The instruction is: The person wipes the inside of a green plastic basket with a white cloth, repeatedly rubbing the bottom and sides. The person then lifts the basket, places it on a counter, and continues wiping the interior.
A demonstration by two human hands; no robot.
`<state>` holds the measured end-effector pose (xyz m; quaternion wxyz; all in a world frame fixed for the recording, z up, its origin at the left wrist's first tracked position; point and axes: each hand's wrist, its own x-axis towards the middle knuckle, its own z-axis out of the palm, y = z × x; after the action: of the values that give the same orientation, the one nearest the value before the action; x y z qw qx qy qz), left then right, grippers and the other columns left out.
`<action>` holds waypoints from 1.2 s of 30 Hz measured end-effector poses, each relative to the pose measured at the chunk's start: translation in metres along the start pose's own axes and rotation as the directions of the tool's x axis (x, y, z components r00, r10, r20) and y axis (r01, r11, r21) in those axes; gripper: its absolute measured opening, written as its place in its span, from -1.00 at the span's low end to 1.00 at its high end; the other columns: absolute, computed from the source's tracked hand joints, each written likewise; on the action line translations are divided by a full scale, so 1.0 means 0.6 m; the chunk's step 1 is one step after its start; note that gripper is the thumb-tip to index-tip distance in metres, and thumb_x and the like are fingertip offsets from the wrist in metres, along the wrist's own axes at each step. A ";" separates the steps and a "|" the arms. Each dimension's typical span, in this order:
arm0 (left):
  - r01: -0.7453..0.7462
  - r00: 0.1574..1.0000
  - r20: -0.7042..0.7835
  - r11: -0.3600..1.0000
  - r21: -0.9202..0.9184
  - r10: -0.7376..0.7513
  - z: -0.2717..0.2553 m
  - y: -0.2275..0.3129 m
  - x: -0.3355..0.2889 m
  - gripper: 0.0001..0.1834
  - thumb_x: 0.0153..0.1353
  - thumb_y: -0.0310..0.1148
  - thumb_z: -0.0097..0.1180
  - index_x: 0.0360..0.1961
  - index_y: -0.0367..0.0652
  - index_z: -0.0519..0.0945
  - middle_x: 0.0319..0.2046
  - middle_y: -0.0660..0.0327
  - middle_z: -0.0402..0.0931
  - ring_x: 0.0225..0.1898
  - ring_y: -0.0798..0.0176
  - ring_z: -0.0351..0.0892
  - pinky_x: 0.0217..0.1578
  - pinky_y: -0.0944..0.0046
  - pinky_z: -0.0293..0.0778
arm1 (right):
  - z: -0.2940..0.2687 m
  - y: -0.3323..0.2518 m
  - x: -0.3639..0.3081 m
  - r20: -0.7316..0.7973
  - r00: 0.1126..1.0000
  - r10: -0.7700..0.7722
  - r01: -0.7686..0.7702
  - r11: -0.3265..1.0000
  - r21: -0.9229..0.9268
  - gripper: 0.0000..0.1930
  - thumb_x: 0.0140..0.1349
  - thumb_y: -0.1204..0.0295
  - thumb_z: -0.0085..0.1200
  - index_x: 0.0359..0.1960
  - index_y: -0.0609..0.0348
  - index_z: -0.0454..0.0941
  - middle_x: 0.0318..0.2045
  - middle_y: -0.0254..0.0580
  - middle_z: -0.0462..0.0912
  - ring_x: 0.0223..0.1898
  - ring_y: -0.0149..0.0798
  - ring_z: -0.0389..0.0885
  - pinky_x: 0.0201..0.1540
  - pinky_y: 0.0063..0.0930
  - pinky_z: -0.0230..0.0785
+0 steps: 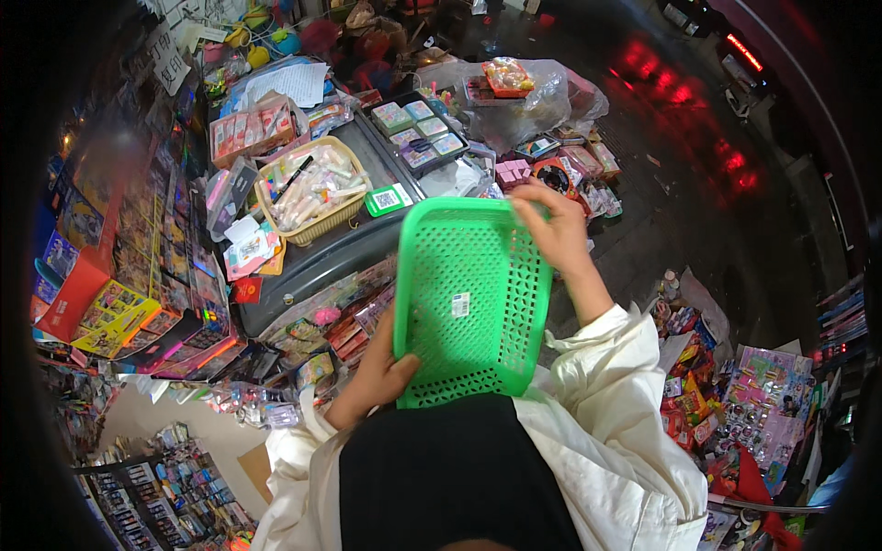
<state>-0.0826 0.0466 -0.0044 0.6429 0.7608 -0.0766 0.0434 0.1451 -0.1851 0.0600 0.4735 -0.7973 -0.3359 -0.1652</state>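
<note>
Between my two hands is a green plastic basket [441, 275] with perforated walls and a small white label stuck on its bottom. It is tilted so its inside faces up toward me, and nothing lies in it. My left hand [377, 372] grips the near left side, thumb over the rim. At the far right corner my right hand [556, 225] is closed on the rim. Beyond the basket, to the left, a cream basket [317, 230] full of wrapped pens or tubes stands on a dark counter [303, 285], with a green card bearing a square code [388, 199] beside it.
A black tray [418, 133] of small packs and an open box of packets [253, 131] sit on the counter. Clear plastic sheeting [514, 115] covers goods behind. Display boxes [119, 317] crowd the left, and colourful packets [689, 404] are heaped at right.
</note>
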 end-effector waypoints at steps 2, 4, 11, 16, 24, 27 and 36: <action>0.029 0.999 -0.027 1.000 -0.006 -0.030 -0.003 -0.002 -0.008 -0.12 -0.01 -0.61 -0.06 0.43 -0.32 0.04 0.38 -0.08 0.10 0.43 -0.01 0.03 0.39 0.15 -0.07 | -0.023 0.013 -0.008 -0.041 0.991 0.126 -0.127 0.991 -0.042 -0.86 0.18 0.46 0.22 -0.25 0.24 0.66 -0.33 -0.15 0.70 -0.24 -0.24 0.65 -0.05 -0.36 0.44; 0.063 0.997 -0.039 0.990 -0.125 -0.068 -0.007 -0.008 -0.015 -0.13 0.01 -0.61 -0.07 0.44 -0.32 0.02 0.36 -0.04 0.12 0.41 0.03 0.06 0.37 0.16 -0.03 | -0.048 0.020 -0.016 -0.099 0.989 0.107 -0.115 0.991 -0.075 -0.86 0.18 0.46 0.23 -0.25 0.22 0.68 -0.32 -0.17 0.70 -0.24 -0.28 0.62 -0.10 -0.42 0.41; 0.038 0.999 -0.007 0.990 -0.134 -0.040 -0.023 -0.016 -0.030 -0.15 0.06 -0.60 -0.10 0.45 -0.32 -0.02 0.33 0.01 0.16 0.36 0.10 0.12 0.33 0.18 0.04 | -0.092 -0.039 -0.031 -0.194 0.981 -0.003 0.001 1.000 -0.009 -0.86 0.20 0.55 0.20 -0.23 0.32 0.67 -0.24 -0.13 0.70 -0.17 -0.29 0.60 -0.04 -0.46 0.38; 0.022 1.000 -0.006 0.991 -0.130 -0.023 -0.023 -0.011 -0.032 -0.19 0.04 -0.61 -0.11 0.41 -0.36 0.04 0.30 0.00 0.19 0.34 0.09 0.16 0.32 0.17 0.07 | -0.116 -0.081 -0.031 -0.183 0.976 -0.118 0.110 0.993 -0.052 -0.82 0.17 0.60 0.16 -0.18 0.33 0.66 -0.21 -0.09 0.70 -0.13 -0.22 0.62 0.00 -0.39 0.38; 0.008 1.000 -0.004 0.997 -0.074 -0.008 -0.025 -0.007 -0.028 -0.18 0.04 -0.62 -0.13 0.42 -0.33 0.04 0.31 0.01 0.19 0.34 0.10 0.17 0.32 0.17 0.08 | -0.112 -0.088 -0.035 -0.195 0.970 -0.144 0.124 0.986 -0.111 -0.76 0.12 0.66 0.15 -0.15 0.29 0.65 -0.19 -0.05 0.69 -0.13 -0.15 0.65 -0.03 -0.35 0.44; 0.007 1.000 0.022 0.995 -0.097 -0.005 -0.024 -0.003 -0.014 -0.15 0.03 -0.60 -0.12 0.43 -0.36 0.00 0.37 -0.08 0.10 0.41 0.02 0.05 0.37 0.15 -0.03 | -0.096 -0.106 -0.018 -0.248 0.946 -0.209 0.146 0.957 -0.250 -0.76 0.11 0.70 0.15 -0.16 0.29 0.66 -0.20 -0.06 0.69 -0.14 -0.16 0.65 -0.05 -0.38 0.46; -0.019 0.993 0.117 1.000 0.005 0.018 -0.011 0.020 0.036 -0.04 -0.02 -0.59 -0.08 0.47 -0.33 -0.14 0.45 -0.13 -0.10 0.50 -0.01 -0.20 0.43 0.15 -0.23 | 0.108 -0.164 0.031 -0.145 0.931 -0.336 0.344 0.938 0.039 -0.83 0.09 0.64 0.19 -0.26 0.19 0.67 -0.40 -0.14 0.58 -0.37 -0.13 0.59 -0.32 -0.36 0.45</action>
<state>-0.0632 0.0500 0.0122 0.6345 0.7634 -0.1209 0.0051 0.0868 -0.0900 0.1023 0.4847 -0.6984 -0.4408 -0.2880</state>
